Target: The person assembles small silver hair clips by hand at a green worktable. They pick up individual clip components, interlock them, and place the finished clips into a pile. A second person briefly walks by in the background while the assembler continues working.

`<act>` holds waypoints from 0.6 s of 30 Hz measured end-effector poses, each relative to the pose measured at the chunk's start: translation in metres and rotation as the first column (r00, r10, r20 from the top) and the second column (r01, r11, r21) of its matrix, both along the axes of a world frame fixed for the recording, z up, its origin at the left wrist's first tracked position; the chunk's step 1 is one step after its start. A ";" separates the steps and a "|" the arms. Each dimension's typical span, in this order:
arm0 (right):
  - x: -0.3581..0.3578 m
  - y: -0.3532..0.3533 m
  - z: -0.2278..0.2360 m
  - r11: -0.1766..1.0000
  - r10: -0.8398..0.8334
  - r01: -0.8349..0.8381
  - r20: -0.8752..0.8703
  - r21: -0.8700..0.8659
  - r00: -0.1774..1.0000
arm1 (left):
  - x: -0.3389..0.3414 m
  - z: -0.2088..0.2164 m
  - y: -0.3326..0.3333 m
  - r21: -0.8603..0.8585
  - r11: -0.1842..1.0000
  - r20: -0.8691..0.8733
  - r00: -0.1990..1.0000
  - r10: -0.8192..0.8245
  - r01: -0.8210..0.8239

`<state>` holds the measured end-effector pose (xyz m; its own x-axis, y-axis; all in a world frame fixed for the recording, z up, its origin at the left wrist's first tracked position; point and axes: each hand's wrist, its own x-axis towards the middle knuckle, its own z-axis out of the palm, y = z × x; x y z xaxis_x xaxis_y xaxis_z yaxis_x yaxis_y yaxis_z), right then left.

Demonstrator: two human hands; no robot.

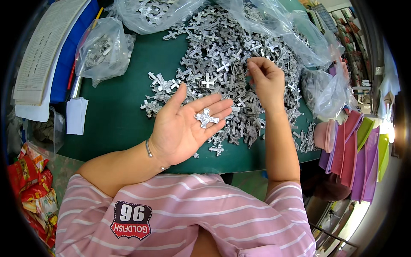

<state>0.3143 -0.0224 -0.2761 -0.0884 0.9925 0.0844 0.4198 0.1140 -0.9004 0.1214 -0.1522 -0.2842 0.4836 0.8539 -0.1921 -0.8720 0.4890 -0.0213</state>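
Observation:
My left hand (pixel 182 126) is turned palm up with its fingers stretched flat. It holds a silver cross pendant (pixel 206 118) lying loose across the fingers, a small ring at one end. To the right, my right hand (pixel 266 79) hovers over a big heap of silver metal pendants (pixel 239 55), its thumb and fingertips pinched together. What sits between those fingertips is too small to make out. A smaller cluster of pendants (pixel 162 85) lies beyond my left thumb. One loose pendant (pixel 216 149) rests near the table's front edge.
The green table (pixel 115 120) carries a clear bag of metal pieces (pixel 105 49) at left, beside a blue tray (pixel 87 25) with papers. Plastic bags (pixel 278 25) line the far side. Pink, purple and green bins (pixel 353 150) stand at right; red packets (pixel 32 175) at lower left.

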 end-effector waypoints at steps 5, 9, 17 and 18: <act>-0.006 0.008 -0.016 0.922 0.060 -0.199 0.385 0.332 0.921 | 0.000 0.001 0.002 -0.011 1.000 -0.007 1.000 -0.011 0.011; 0.006 0.014 -0.004 0.996 -0.088 0.089 0.165 0.001 0.982 | 0.000 0.002 0.003 -0.017 1.000 -0.026 1.000 -0.009 0.009; 0.005 -0.017 0.028 0.987 -0.030 -0.021 -0.312 -0.158 0.950 | 0.000 0.000 0.003 -0.058 0.998 -0.017 1.000 -0.005 0.004; 0.003 -0.024 0.032 0.994 0.039 -0.066 -0.271 -0.090 0.962 | 0.000 0.000 0.003 -0.055 0.998 -0.010 1.000 -0.007 0.007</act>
<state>0.3173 -0.0466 -0.2443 -0.1280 0.9917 0.0153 0.1573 0.0355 -0.9869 0.1218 -0.1491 -0.2840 0.4874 0.8384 -0.2441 -0.8688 0.4936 -0.0393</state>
